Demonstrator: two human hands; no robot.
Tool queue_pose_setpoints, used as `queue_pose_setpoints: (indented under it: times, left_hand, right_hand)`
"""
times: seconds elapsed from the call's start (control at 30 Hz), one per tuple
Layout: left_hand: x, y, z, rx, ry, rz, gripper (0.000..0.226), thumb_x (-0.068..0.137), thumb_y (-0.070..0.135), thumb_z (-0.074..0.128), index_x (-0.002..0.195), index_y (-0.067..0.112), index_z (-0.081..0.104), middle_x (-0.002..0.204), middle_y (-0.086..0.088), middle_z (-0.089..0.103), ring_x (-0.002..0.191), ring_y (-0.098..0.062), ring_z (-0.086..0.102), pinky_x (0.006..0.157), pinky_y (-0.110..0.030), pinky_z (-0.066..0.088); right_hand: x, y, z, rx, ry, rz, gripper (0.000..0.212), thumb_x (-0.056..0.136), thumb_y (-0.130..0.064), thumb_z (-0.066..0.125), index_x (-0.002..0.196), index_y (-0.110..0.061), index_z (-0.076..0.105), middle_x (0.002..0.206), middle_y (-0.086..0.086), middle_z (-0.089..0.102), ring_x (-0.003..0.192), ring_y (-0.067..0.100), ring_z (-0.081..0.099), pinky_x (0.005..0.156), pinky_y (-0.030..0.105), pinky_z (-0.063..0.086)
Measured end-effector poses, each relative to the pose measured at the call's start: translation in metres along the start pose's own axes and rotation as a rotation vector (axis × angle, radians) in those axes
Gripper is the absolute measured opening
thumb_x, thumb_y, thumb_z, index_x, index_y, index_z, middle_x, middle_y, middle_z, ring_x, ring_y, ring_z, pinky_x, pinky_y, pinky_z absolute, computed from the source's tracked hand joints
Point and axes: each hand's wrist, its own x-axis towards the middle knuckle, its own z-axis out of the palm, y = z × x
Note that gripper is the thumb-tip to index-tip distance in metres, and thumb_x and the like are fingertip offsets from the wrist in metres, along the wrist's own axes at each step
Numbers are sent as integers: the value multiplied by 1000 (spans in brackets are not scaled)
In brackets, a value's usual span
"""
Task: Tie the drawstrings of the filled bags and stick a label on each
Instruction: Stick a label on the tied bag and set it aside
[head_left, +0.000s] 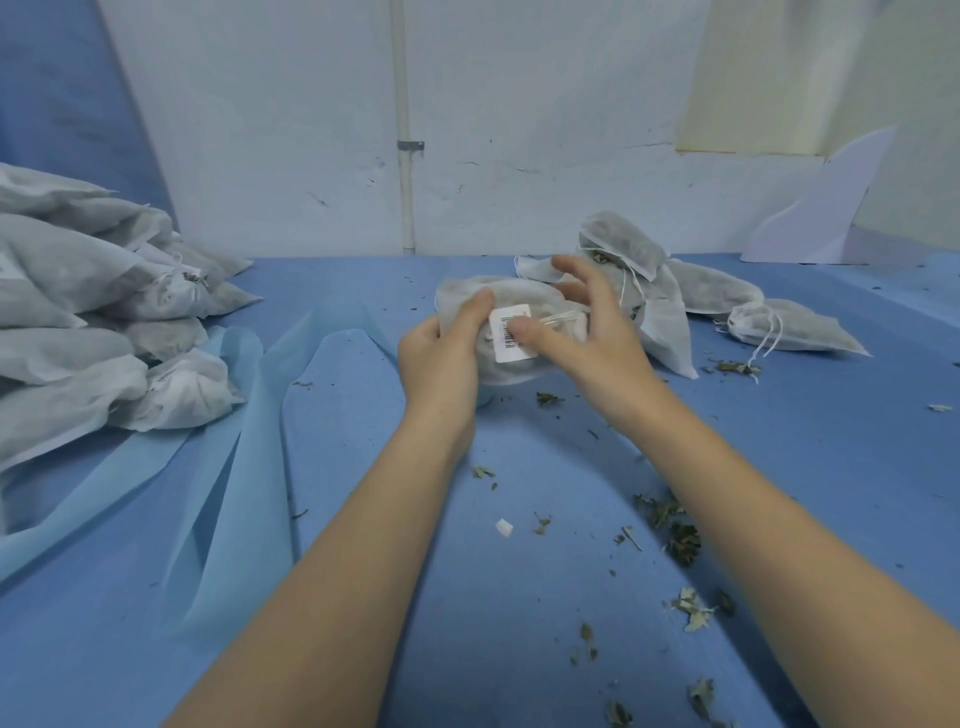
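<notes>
1. The right thumb (519, 328) lies flat on a white barcode label (511, 332), pressing it against the bag (498, 364) in the middle of the frame; the other right fingers (579, 273) are spread and only loosely bent above the bag's far edge, grasping nothing.
2. The left thumb (475, 306) presses on top of the bag just left of the label, and the rest of the left hand (441, 358) curls around the bag's left side, gripping it.
3. The right hand (592, 338) comes in from the lower right, its palm hovering over the bag's right part.
4. The bag's drawstring (558, 318) shows as thin pale strands just right of the label, under the right hand; whether it is knotted is hard to tell, since the strands are partly hidden.
5. The bag sits on or just above the blue cloth (467, 571) that covers the table; contact beneath is hidden by the hands.
6. At upper right of centre, a loose heap of bags (701, 291) lies with strings trailing, apart from the hands.
7. At the left edge, a taller stack of bags (78, 322) rests on a lighter blue sheet (218, 467).
8. Dried leaf bits (680, 540) are scattered over the cloth at lower right, and a small white scrap (505, 528) lies between the forearms.
</notes>
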Motion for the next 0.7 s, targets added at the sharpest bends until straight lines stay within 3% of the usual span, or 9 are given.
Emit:
queue_pose_setpoints:
  times: [0.1,0.23,0.33,0.43,0.5,0.6,0.63,0.7]
  left_hand:
    - [1,0,0,22,80,43,23,84,21,68,62,17,64,59,7,64,59,-11,60,56,-21,47]
    - [4,5,0,28,136,38,21,83,25,70,65,16,64,68,0,66,67,-17,62,66,-30,49]
    - [5,5,-1,-10,170,-22,23,83,29,69,65,16,63,68,0,65,71,-21,63,70,-33,50]
    - [2,5,-3,-137,195,-97,28,87,42,60,76,16,62,74,-3,68,67,-24,69,58,-30,56]
    - [-1,3,-4,-97,190,-77,33,91,49,51,90,16,56,80,-7,70,58,-27,69,48,-26,54]
    - [-5,-1,-3,-29,249,-7,31,94,48,44,92,17,51,78,-4,68,56,-23,66,47,-22,51]
    - [-4,-1,-3,19,269,30,31,95,48,43,90,19,52,74,2,65,60,-18,65,52,-19,50]
    - [-1,2,-3,92,302,89,32,97,47,37,81,24,53,70,10,57,59,3,58,52,-6,40]
  right_hand:
    - [-3,0,3,58,51,35,69,77,-27,79,126,-35,32,124,0,43,113,6,50,88,19,46]
    - [-5,-2,8,191,78,63,58,76,-21,79,110,-31,34,113,2,49,71,-2,62,61,15,50]
    - [-4,-3,15,275,71,97,45,75,-15,80,97,-28,43,110,9,55,71,7,62,56,17,49]
    - [3,-7,24,424,167,205,40,74,-12,80,92,-24,48,97,6,57,68,11,55,52,17,45]
    - [15,-16,35,598,268,313,37,76,-13,79,98,-18,50,91,3,58,60,9,50,49,17,42]
    - [45,-44,65,677,375,363,42,76,-20,80,102,-13,48,88,2,58,43,4,49,50,19,42]
    - [55,-57,77,695,325,327,44,77,-24,80,105,-12,49,91,3,60,44,2,55,56,19,47]
    - [68,-80,100,715,22,215,54,80,-35,76,122,-11,50,97,2,65,72,5,69,77,20,55]
